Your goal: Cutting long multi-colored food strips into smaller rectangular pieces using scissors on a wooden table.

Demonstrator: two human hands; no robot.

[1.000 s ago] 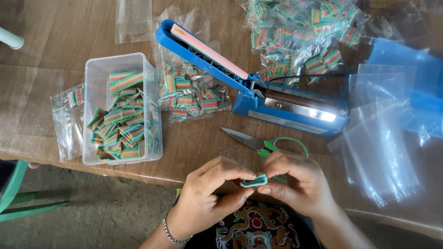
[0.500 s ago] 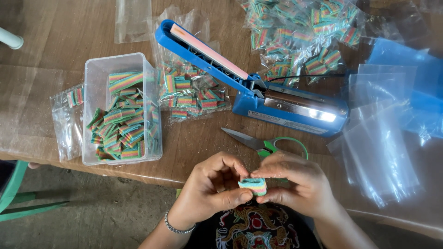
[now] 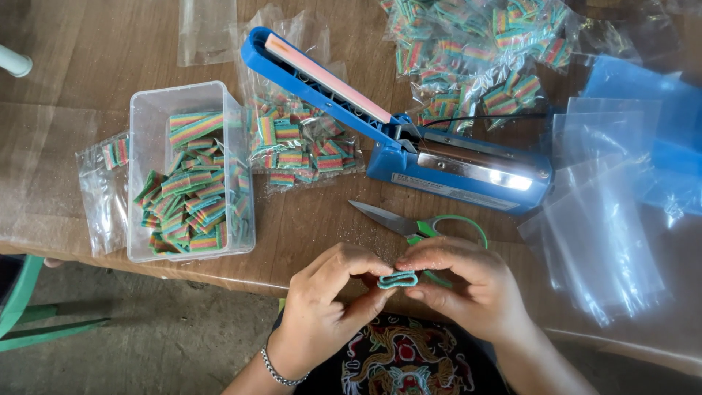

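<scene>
pinching a folded strip of striped candy (image 3: 398, 279) between them, the left hand (image 3: 329, 307) and right hand (image 3: 461, 289) meet just over the near edge of the wooden table (image 3: 95, 51), fingertips closed on either end of it. green-handled scissors (image 3: 417, 225) lie just beyond the hands. a clear plastic tub (image 3: 146, 110) of the same candy sits toward the table's left edge, a blue heat sealer (image 3: 409, 146) mid-table, and clear plastic bags (image 3: 599, 241) toward the right edge.
</scene>
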